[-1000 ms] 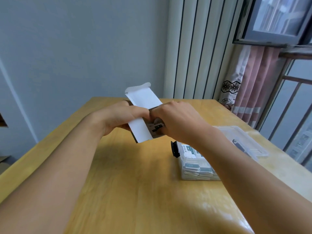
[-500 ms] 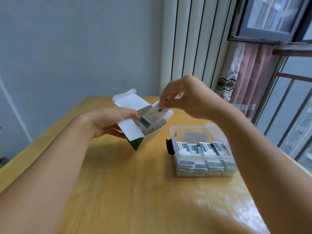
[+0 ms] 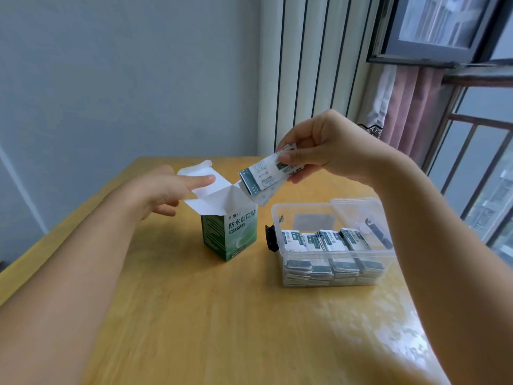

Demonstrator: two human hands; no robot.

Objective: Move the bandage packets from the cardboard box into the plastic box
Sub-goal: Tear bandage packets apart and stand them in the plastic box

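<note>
A green and white cardboard box (image 3: 231, 236) stands upright on the wooden table (image 3: 194, 315) with its white flaps open. My left hand (image 3: 163, 191) hovers just left of it, fingers relaxed, the forefinger stretched out over the back flap. My right hand (image 3: 330, 147) pinches a small stack of bandage packets (image 3: 262, 175) in the air above the gap between the two boxes. The clear plastic box (image 3: 333, 215) sits to the right of the cardboard box, with several rows of packets stacked inside.
The plastic box's clear lid (image 3: 369, 215) hangs open behind it, and a black latch (image 3: 270, 238) sticks out on its left side. White slatted panels (image 3: 313, 65), a pink curtain (image 3: 402, 107) and a barred window (image 3: 477, 151) stand beyond the table's far right edge.
The cardboard box went from tilted in my left hand to standing on the table, and that hand let go. My right hand drew the packets out and lifted them to the right.
</note>
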